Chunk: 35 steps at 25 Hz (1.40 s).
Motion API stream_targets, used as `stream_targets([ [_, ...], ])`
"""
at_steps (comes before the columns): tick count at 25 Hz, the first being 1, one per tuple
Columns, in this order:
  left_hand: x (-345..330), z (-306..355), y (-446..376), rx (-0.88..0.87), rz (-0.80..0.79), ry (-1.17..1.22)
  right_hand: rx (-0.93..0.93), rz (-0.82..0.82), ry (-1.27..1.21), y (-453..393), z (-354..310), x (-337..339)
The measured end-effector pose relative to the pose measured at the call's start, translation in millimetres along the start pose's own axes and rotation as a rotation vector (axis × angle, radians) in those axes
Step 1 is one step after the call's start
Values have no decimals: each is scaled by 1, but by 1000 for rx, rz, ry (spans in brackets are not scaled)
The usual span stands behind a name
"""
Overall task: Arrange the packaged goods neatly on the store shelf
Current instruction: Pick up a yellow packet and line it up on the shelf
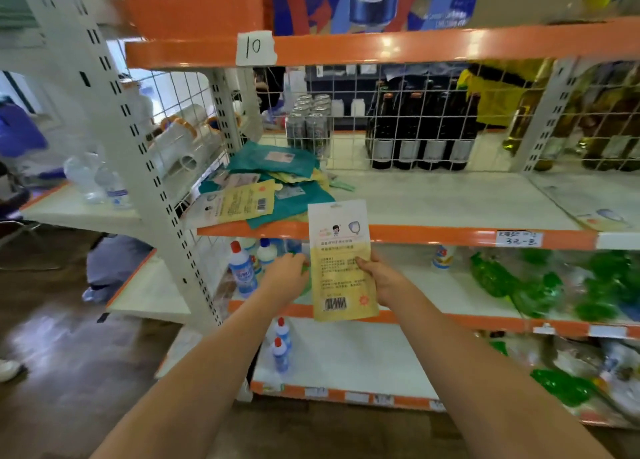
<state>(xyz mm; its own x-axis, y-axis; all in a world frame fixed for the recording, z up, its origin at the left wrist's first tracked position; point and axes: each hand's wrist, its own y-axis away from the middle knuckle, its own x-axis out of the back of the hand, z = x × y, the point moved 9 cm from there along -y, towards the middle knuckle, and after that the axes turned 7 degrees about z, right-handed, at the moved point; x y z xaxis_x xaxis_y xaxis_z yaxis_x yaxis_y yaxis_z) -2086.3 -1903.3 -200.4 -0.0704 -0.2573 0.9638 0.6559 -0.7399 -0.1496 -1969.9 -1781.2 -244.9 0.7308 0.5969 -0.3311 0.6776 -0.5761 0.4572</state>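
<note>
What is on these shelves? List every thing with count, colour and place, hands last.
held packet: one, white and yellow, upright before the middle shelf edge
packet pile: several, teal and yellow, jumbled at the middle shelf's left end
cans: several, silver, behind the wire mesh
dark bottles: a row, black, behind the mesh
cleaner bottles: several, white and blue with red caps, lower shelves at left
green packs: many, green, lower shelves at right
basket: one, orange, top shelf
paper tag: one, white, marked 10, top rail
left hand: grip on the packet's left edge
right hand: grip on its right edge
</note>
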Motion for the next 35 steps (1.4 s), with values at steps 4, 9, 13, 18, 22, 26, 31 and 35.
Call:
stream_targets([
  [4, -13, -22, 10, -29, -45, 42, 5, 57, -40, 7, 27, -8],
  [9, -49, -53, 36, 81, -133, 238, -33, 151, -63, 19, 74, -12],
  [13, -70, -70, 72, 238, -192, 468, -75, 183, -105, 28, 106, -13],
  [18, -75, -80, 117, 581, -252, 960, -77, 194, -180, 37, 132, -21],
  [22, -93, -84, 139, 767, -410, 1246, -69, 202, -224, 42, 138, -28],
  [26, -110, -82, 154, 782, -577, 1354, -73, 183, -212, 48, 144, -31],
  [31, -124, -69, 160, 738, -658, 1400, -52, 175, -176, 54, 143, -27],
  [35, -128, -63, 163, 751, -621, 1415, -53, 188, -120, 57, 143, -24],
])
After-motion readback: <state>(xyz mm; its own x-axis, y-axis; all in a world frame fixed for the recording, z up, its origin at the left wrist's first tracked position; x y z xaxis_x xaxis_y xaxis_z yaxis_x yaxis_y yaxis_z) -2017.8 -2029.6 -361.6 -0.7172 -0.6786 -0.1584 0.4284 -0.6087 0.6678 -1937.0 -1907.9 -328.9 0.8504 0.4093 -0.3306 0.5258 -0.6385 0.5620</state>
